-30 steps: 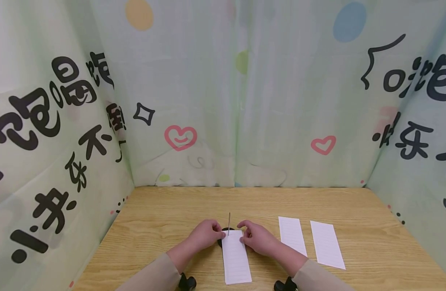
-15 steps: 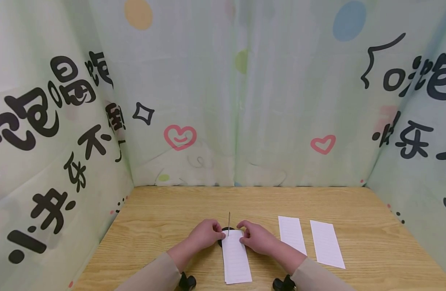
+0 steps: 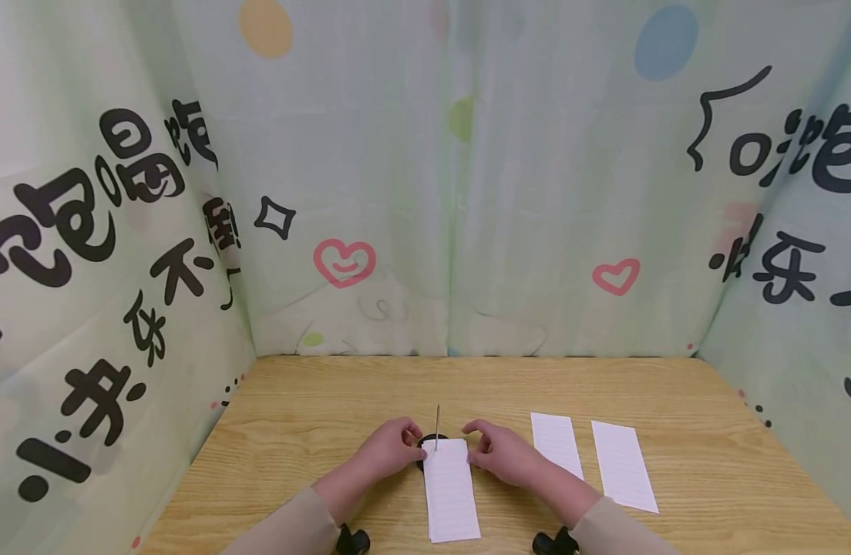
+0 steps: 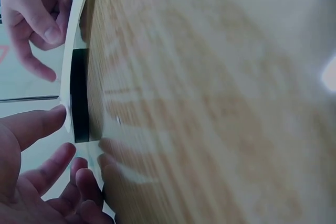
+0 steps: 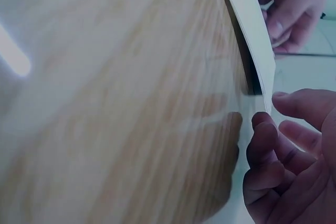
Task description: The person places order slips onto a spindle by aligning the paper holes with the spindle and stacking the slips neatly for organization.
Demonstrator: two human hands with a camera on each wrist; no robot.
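Behind the worktop [image 3: 328, 385], a printed curtain [image 3: 536, 193] was hung. A paper stack [image 3: 451, 493] was positioned midway between the left and right edges, long axis running far to near, its far end apparently pierced by an upright spike [image 3: 437, 422] on a black base [image 4: 80, 98]. Its far left corner was touched by the thumb of the nearer left hand [image 3: 391, 445], fingers loosely parted. The right hand [image 3: 502, 455] was placed just beside its right side, fingers slack, contact unconfirmed. Loose slips [image 3: 626, 466] were laid rightward.
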